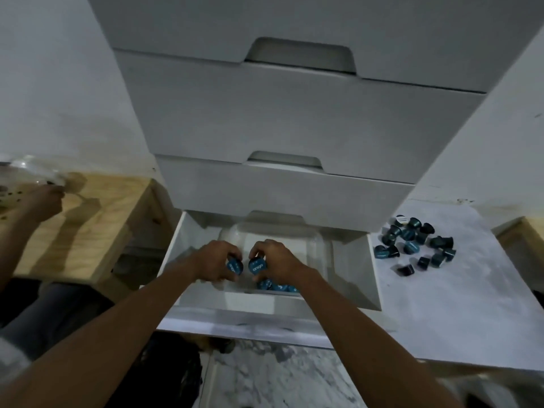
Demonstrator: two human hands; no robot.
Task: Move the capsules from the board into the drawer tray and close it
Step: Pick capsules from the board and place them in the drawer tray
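Note:
The bottom drawer [374, 278] of a white cabinet stands pulled open, with a clear plastic tray [318, 245] inside it. Both of my hands are over the tray. My left hand [216, 262] is shut on a blue capsule [234, 267], its foil lid facing me. My right hand [275, 262] is shut on another blue capsule [258, 267], close beside the first. Several blue capsules [276, 285] lie in the tray's near part below my right hand. A heap of several dark blue capsules [415, 245] lies on the white board [459, 304] to the drawer's right.
Three shut drawers [294, 113] rise above the open one. A wooden stool [88, 225] stands at the left, with another person's hand [44, 198] over it. Marble floor [279, 381] shows below the drawer front. Another wooden edge [527, 245] is at far right.

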